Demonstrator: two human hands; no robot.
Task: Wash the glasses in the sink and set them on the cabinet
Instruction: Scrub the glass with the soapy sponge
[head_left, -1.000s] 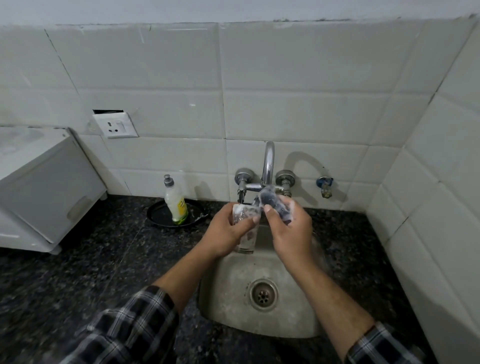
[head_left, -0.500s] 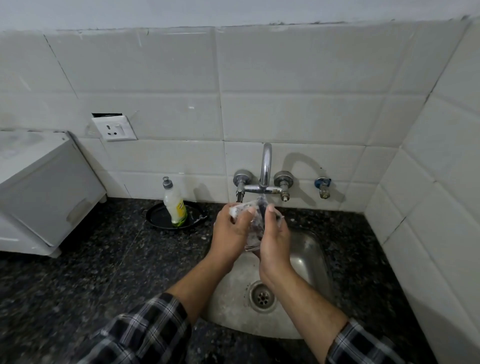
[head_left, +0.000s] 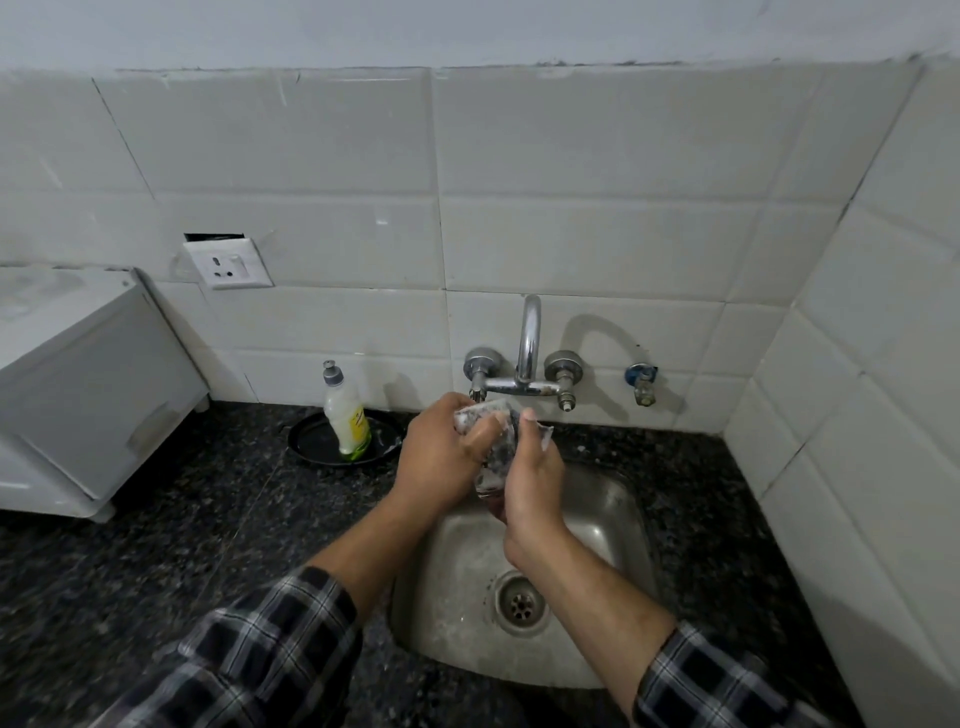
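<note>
Over the steel sink (head_left: 597, 519), just below the tap (head_left: 529, 343), both my hands meet around one clear glass (head_left: 488, 480). The glass is soapy and tilted. My left hand (head_left: 441, 452) grips its upper part with the thumb across it. My right hand (head_left: 530, 488) presses a dark scrub sponge (head_left: 506, 444) against the glass's side and cups its lower end. Fingers and foam hide most of the glass. No water stream is visible from the tap.
A dish-soap bottle (head_left: 347, 415) stands on a black plate (head_left: 311, 441) left of the sink. A white box unit (head_left: 78, 389) sits on the black granite counter (head_left: 156, 545) at far left. A wall socket (head_left: 228, 262) and a blue-capped valve (head_left: 641, 382) are on the tiles.
My right hand has moved left from beside the glass and closed the sponge around it. Both hands sit tighter together over the sink's back edge.
</note>
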